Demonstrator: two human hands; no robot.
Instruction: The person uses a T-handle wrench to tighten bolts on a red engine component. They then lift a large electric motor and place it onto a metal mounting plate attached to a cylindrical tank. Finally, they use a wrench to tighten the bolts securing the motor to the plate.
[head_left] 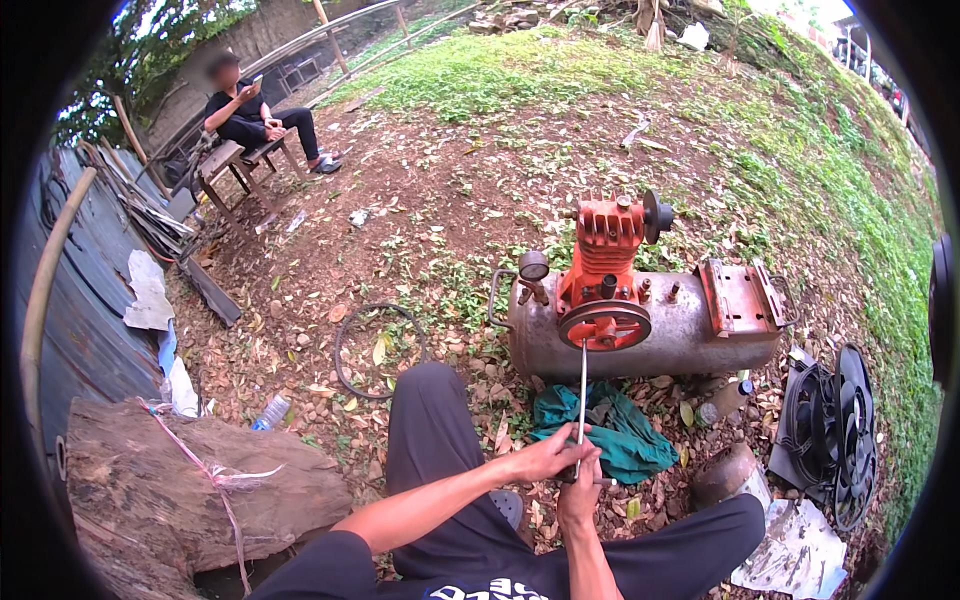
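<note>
A long thin metal rod point(583, 395) runs from my hands up to the red flywheel pulley point(605, 327) of an air compressor, its far tip at the wheel. My left hand point(545, 456) pinches the rod partway down. Just below it, my right hand point(578, 492) is closed around the lower end, where a short piece sticks out to the right. The red finned compressor pump point(608, 240) stands on a rusty grey tank point(680, 345), with a pressure gauge point(533, 265) at its left. A green cloth point(635, 445) lies on the ground beyond my hands.
A black drive belt point(340, 350) lies left of the tank. At the right are a black fan point(855, 435) and a rusty metal canister point(725, 475). A big log point(200, 480) lies at the left. Another person point(240, 110) sits on a bench farther off.
</note>
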